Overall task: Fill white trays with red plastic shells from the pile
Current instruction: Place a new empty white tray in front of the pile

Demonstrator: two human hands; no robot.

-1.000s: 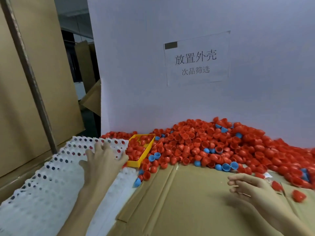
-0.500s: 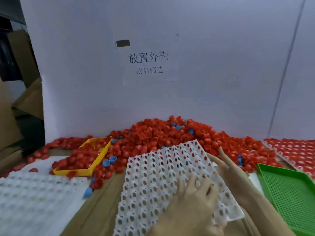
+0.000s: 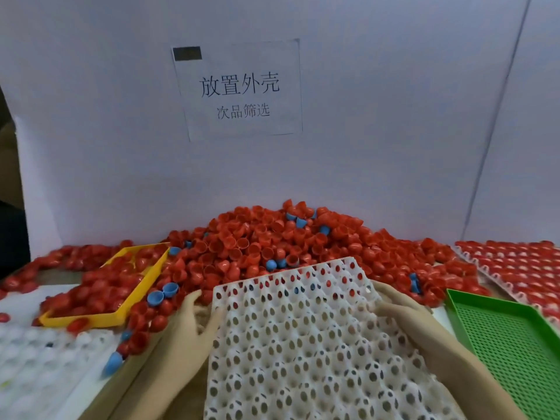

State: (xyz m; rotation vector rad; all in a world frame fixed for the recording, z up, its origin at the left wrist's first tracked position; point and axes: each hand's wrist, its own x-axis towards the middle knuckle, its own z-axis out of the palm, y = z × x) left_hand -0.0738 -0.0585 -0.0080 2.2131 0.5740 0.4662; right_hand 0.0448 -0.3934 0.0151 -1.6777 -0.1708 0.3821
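A white perforated tray (image 3: pixel 303 338) lies in front of me on the cardboard table, its far edge against the pile of red shells (image 3: pixel 260 244). My left hand (image 3: pixel 191 325) grips the tray's left edge, thumb over the rim. My right hand (image 3: pixel 403 313) grips the right edge the same way. The tray's cups hold no shells. Several blue shells are mixed into the red pile.
A yellow tray (image 3: pixel 133 301) with red shells sits to the left, above a stack of white trays (image 3: pixel 39 368) at the lower left. A green mesh tray (image 3: pixel 509 338) lies to the right, and beyond it a white tray filled with red shells (image 3: pixel 521 265). A white wall with a paper sign (image 3: pixel 239 89) backs the pile.
The white tray came from the left stack to the middle. My left hand shifted from on top of the tray to its left edge, and the right hand now holds the right edge.
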